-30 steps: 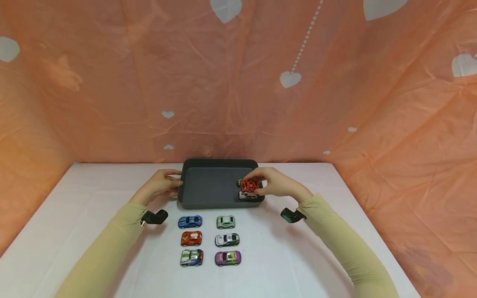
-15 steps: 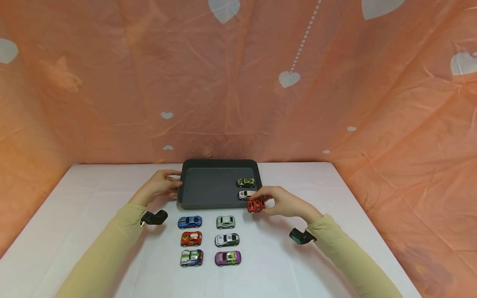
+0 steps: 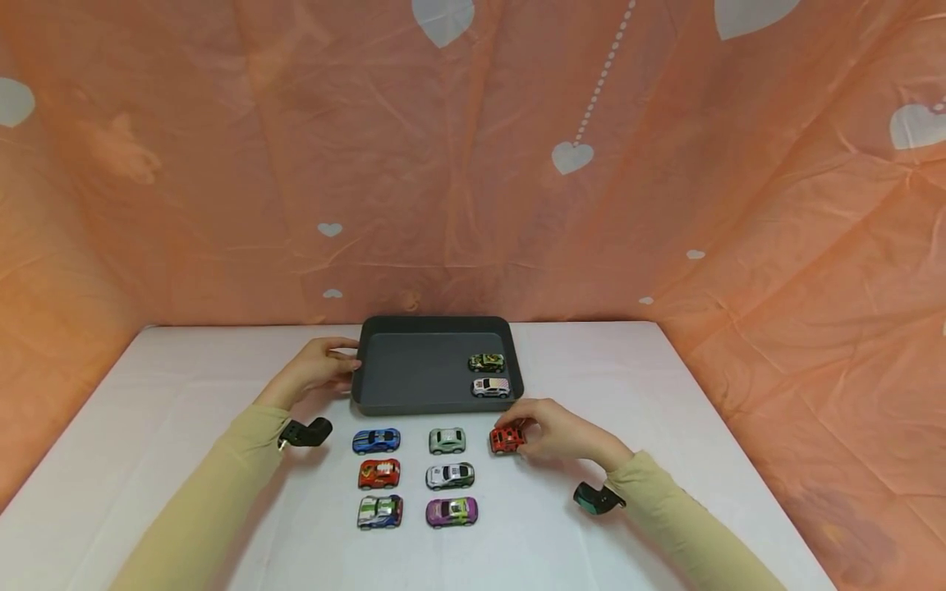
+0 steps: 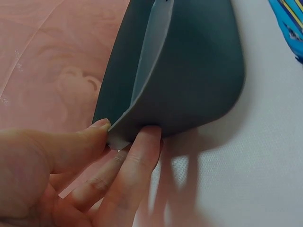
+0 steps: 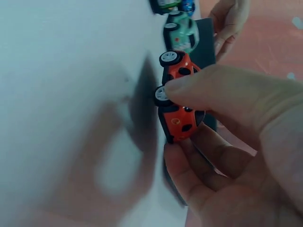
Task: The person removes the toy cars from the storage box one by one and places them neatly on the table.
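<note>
My right hand (image 3: 543,431) pinches a small red toy car (image 3: 507,440) on the white table, to the right of the pale green car (image 3: 447,441). In the right wrist view the red car (image 5: 178,101) sits between thumb and fingers, wheels on the table. My left hand (image 3: 319,365) grips the left rim of the dark grey tray (image 3: 414,382); in the left wrist view the thumb and fingers (image 4: 135,163) pinch the tray's corner (image 4: 123,132). Inside the tray lie a green car (image 3: 486,362) and a white car (image 3: 491,387).
Two columns of toy cars stand in front of the tray: blue (image 3: 376,440), red-orange (image 3: 379,473) and blue-white (image 3: 380,510) on the left, pale green, white (image 3: 450,475) and purple (image 3: 452,511) on the right. An orange curtain with white hearts hangs behind the table.
My right hand carried the red car out of the tray, over its front rim, and down onto the table beside the pale green car. The left hand stayed on the tray.
</note>
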{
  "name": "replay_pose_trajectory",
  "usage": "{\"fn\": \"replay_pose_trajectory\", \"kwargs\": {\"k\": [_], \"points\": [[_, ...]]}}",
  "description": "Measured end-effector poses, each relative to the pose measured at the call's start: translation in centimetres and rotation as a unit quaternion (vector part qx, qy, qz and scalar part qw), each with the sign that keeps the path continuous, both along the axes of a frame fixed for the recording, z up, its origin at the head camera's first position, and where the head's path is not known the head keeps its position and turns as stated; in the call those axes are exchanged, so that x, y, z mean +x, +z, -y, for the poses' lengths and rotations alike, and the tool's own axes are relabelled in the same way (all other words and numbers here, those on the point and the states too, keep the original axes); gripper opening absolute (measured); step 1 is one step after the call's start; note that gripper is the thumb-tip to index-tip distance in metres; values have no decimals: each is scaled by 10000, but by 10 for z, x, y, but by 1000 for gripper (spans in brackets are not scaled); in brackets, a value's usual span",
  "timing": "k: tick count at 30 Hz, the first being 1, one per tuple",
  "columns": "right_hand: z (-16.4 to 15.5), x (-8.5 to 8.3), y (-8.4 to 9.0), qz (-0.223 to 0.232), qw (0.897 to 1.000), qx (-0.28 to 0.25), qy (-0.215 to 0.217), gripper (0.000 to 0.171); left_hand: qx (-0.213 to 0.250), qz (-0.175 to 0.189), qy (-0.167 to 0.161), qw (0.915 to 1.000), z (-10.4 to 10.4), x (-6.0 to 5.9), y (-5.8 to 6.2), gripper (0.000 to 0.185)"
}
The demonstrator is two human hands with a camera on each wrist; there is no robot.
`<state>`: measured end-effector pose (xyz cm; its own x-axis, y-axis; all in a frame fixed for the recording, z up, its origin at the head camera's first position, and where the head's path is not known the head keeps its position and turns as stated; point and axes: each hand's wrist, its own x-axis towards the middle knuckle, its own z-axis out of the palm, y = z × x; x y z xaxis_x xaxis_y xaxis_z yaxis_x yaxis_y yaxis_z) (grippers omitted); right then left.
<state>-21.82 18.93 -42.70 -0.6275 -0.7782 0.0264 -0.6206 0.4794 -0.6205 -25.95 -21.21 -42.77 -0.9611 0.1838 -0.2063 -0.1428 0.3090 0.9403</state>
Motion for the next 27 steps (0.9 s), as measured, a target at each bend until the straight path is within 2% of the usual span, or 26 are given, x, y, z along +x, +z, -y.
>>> {"fn": "replay_pose_trajectory", "kwargs": {"k": [13, 21, 27], "points": [[2, 1, -7, -20, 9999, 47, -148, 41, -11, -11, 23, 10000, 1, -2, -2, 51], [3, 2, -6, 131, 9997, 50, -219, 41, -7, 68, 10, 10000, -1, -1, 1, 53], [0, 0, -8, 299, 9993, -156, -146, 42, 57, 119, 38, 9999, -2, 0, 2, 53]]}}
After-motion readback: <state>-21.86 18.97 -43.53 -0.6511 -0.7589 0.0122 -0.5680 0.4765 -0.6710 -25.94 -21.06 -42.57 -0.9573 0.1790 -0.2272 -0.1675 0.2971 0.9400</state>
